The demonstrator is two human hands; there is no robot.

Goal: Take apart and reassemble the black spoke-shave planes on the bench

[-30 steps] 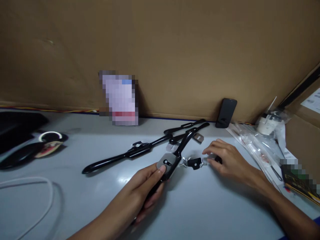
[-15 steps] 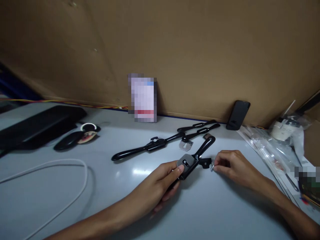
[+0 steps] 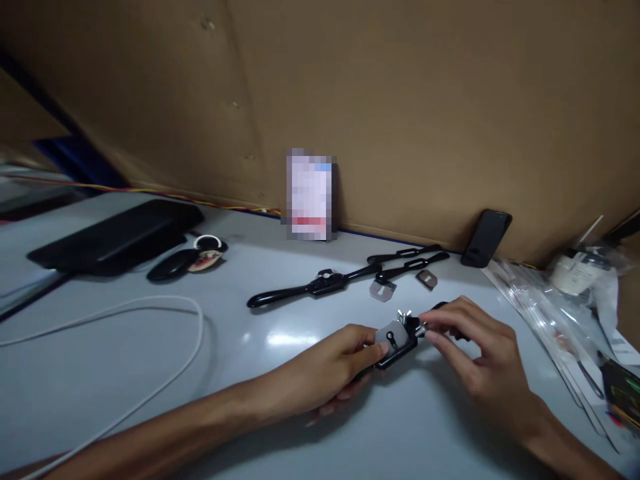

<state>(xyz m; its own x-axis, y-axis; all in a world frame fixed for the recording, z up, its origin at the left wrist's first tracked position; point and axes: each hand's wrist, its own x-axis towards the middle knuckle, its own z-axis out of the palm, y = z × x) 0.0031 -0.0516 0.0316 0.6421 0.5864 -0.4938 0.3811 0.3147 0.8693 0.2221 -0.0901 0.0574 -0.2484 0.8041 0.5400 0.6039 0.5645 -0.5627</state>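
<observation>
My left hand (image 3: 345,370) is closed on a black spokeshave (image 3: 395,362), its thumb pressing a flat steel blade (image 3: 385,335) with a keyhole slot against the body. A small silver wing screw (image 3: 404,317) shows just behind the blade. My right hand (image 3: 480,360) pinches a small silver screw (image 3: 421,329) between thumb and fingertips, close beside the spokeshave's right end. Behind the hands lie an assembled black spokeshave (image 3: 327,285), two bare spokeshave bodies (image 3: 415,265) and two loose slotted blades (image 3: 383,290).
A dark phone (image 3: 487,238) leans against the cardboard wall (image 3: 425,120). Plastic packets (image 3: 540,313) and a wrapped cup (image 3: 577,272) lie at right. On the left are a black case-like object (image 3: 120,237), a black mouse-shaped item (image 3: 173,265) and a white cable (image 3: 201,320).
My right hand has come in over the spokeshave's right end, bringing the small silver screw against it. My left hand still holds the spokeshave and blade. The view has shifted left.
</observation>
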